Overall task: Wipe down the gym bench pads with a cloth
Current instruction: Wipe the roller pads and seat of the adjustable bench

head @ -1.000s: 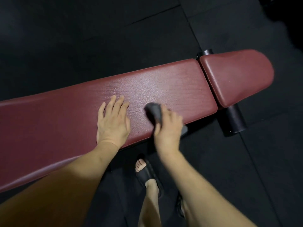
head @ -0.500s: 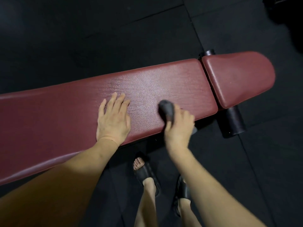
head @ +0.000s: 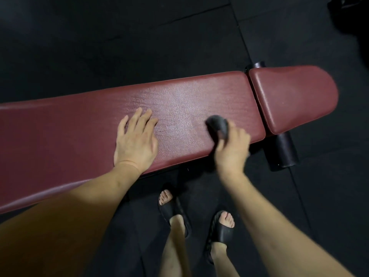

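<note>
No text, label, brand or number can be read anywhere — all surfaces are plain.

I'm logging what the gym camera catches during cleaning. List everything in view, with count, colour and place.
long bench pad: one, dark red, running from the left edge to right of centre
short bench pad: one, dark red, at the right end of the long pad, a narrow gap between them
cloth: one, dark grey, bunched on the long pad near its right end
roller: one, black, under the gap between the pads
floor mats: black, all around
sandals: two, black, on the feet below the bench
left hand: flat on the long pad
right hand: grips the cloth
</note>
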A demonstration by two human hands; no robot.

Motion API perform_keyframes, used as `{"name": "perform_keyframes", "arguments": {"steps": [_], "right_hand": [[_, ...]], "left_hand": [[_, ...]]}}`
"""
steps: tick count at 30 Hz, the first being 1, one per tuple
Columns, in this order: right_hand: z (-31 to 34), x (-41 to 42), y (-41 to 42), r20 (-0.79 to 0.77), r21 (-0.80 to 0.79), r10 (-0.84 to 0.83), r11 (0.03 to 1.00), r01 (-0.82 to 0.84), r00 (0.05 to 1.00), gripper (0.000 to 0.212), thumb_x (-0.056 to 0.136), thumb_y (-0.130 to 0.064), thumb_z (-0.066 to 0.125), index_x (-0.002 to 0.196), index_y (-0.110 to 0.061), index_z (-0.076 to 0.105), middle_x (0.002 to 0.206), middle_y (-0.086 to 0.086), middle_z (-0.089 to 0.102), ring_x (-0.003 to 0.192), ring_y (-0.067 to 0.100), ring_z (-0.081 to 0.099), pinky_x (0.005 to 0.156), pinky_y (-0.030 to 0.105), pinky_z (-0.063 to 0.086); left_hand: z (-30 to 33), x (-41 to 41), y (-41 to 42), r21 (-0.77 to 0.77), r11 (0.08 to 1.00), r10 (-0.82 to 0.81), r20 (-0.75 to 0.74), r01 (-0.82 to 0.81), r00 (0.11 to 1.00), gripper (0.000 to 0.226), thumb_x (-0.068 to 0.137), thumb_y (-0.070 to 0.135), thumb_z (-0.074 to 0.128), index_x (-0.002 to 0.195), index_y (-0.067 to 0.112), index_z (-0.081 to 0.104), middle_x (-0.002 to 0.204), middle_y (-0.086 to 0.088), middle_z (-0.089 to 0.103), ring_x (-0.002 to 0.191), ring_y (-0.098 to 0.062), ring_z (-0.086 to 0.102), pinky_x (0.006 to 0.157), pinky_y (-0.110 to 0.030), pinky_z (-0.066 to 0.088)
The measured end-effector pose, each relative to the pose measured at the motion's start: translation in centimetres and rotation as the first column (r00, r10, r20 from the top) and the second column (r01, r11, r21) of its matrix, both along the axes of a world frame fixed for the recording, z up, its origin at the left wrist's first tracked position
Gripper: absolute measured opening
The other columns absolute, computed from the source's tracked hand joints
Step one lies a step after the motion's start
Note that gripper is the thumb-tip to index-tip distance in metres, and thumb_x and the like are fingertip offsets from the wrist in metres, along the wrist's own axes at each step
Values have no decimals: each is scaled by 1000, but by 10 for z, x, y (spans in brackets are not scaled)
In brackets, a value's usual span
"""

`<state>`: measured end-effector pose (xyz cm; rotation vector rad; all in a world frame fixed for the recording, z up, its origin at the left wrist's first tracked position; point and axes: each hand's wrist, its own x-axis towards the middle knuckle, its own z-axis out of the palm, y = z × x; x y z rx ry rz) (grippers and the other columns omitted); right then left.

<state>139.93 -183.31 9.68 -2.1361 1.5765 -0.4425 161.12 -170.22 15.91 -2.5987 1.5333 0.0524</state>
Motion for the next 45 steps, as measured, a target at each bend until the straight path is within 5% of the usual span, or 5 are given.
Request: {"name": "perform_keyframes", "arguments": {"steps": [8, 14, 23, 31, 45], "right_hand": [[13, 26, 32, 105, -57, 412, 911, -408, 905, 50, 93, -22, 54, 143, -15, 57, 113, 9, 63, 94, 31, 50, 84, 45, 45], [-3, -25, -57, -4, 19, 233, 972, -233, 973, 40, 99, -20, 56, 139, -17, 58, 116, 12, 63, 99, 36, 52, 90, 49, 46], [31, -29, -51, 257, 228, 90, 962, -151, 962, 27, 98, -17, 62, 125, -20, 57, 112, -6, 62, 101, 10, 53, 88, 23, 39], [34, 24, -93, 176, 140, 56, 987, -82, 983, 18, 100, -22, 58, 118, -19, 62, 114, -1, 54, 104, 21, 57, 90, 47, 51], [-13, 72, -107, 27, -150, 293, 946, -286, 956, 43, 100, -33, 63, 142, -22, 59, 148, 7, 50, 123, 30, 48, 103, 44, 43]], "left_hand": [[1, 0, 1, -30, 999, -20, -6, 20, 1000, 49, 96, 24, 46, 144, 17, 54, 158, -3, 44, 152, -24, 29, 124, -50, 20], [1, -1, 0, -26, 999, -25, -3, 25, 1000, 55, 94, 31, 32, 142, 16, 55, 157, -3, 46, 151, -24, 31, 123, -50, 22], [4, -3, -1, -22, 1000, -6, -36, 5, 999, 54, 95, 30, 34, 143, 16, 56, 156, -4, 47, 151, -25, 32, 124, -49, 19], [9, 1, -49, -107, 994, -16, -157, -1, 987, 35, 91, 17, 55, 123, 15, 68, 121, -3, 60, 119, -26, 49, 106, -44, 34], [-28, -2, -137, 3, 997, -69, -211, 71, 975, 53, 93, 28, 38, 144, 20, 50, 151, 4, 46, 143, -21, 36, 117, -44, 28]]}}
